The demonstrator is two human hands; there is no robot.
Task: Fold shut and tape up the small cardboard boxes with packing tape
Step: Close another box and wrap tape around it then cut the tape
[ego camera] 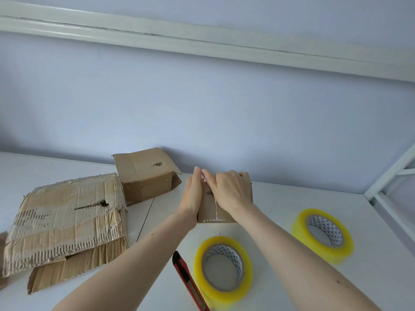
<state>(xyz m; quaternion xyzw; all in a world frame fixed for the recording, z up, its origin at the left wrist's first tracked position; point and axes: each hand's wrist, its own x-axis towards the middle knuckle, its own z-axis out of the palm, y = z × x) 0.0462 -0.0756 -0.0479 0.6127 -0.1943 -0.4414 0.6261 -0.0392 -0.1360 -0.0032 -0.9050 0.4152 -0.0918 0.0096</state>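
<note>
Big white table [292,198] against the wall, and the bulkiest thing on it is the flattened, torn-up cardboard [65,223] at the left. Next down is a medium box [146,176] at the back with its flaps loose. Then two yellow tape rolls lying flat — one near the front [223,267], one off to the right [323,234] — and a red box cutter [188,281] just left of the front roll.

The small box [212,212] being worked sits mid-table near the wall, with clear tape already showing on its near face. The left hand [193,196] lies flat against its left side, fingers straight, bracing. The right hand [231,189] is draped over the top, fingers curled over the far edge, pressing down.

Looks like the rub-down stage to me. To do it well: keep the left hand steady as a backstop, sweep the right from the seam outward so bubbles get pushed out, and work the tape firmly around the corners — that's where it tends to lift.
</note>
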